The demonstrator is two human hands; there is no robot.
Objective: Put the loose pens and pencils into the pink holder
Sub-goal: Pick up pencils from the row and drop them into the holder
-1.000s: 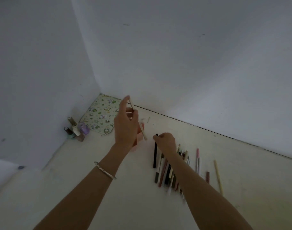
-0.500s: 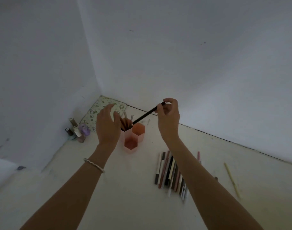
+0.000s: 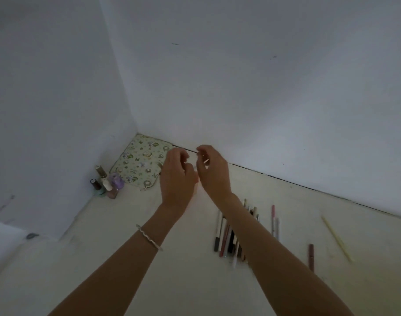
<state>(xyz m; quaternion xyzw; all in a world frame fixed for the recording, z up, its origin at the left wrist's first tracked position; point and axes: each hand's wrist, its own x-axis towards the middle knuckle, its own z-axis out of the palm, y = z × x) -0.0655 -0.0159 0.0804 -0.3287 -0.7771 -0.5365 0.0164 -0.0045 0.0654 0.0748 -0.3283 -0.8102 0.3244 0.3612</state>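
While both hands are raised close together near the corner of the room, the pink holder is hidden behind them and cannot be made out. The left hand (image 3: 177, 176) is seen from the back with its fingers loosely curled and spread, and nothing is seen in its grasp. The right hand (image 3: 214, 171) is likewise half open, fingers curved downward; whether something thin is pinched at its fingertips cannot be told through the blur. A bracelet (image 3: 149, 237) is worn on the left wrist. A row of loose pens and pencils (image 3: 226, 238) is laid on the pale floor (image 3: 126, 270), partly covered by the right forearm, with a pink pen (image 3: 273, 218), a dark short pen (image 3: 311, 256) and a yellow pencil (image 3: 336, 238) lying apart to the right. A patterned pouch (image 3: 140, 163) is placed in the corner, and small bottles (image 3: 107, 184) are grouped beside it.
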